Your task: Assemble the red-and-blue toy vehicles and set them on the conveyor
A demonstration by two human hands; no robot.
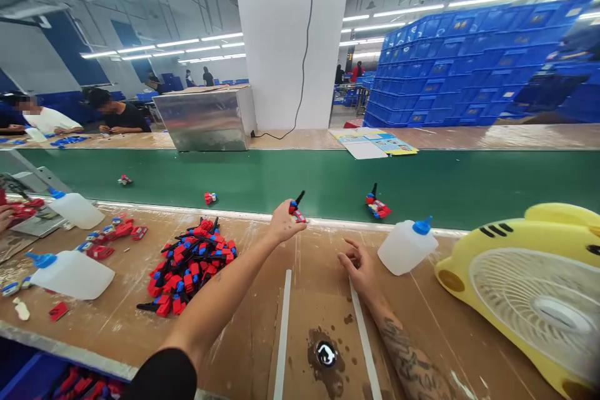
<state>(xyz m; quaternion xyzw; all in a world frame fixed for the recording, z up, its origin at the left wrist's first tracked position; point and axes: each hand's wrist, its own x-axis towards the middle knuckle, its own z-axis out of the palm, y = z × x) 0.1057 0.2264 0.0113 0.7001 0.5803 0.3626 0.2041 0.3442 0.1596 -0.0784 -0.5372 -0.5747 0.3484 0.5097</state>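
My left hand [282, 222] reaches out to the edge of the green conveyor belt [300, 178] and holds a small red, blue and black toy part [296, 207]. My right hand [359, 265] rests on the brown worktable [262, 325] with its fingers loosely curled and nothing in it. A pile of several red, blue and black toy parts [190, 264] lies left of my left arm. A white squeeze bottle with a blue cap [407, 245] lies on its side just right of my right hand. More toy parts [377, 206] [210, 197] [124, 180] sit on the belt.
A yellow fan [529, 290] lies at the right. Two more white bottles [70, 273] [75, 208] and loose red parts lie at the left, by another person's hand [5, 217]. A metal box [206, 117] and papers [372, 142] sit beyond the belt; people work at the far left; blue crates [469, 62] are stacked behind.
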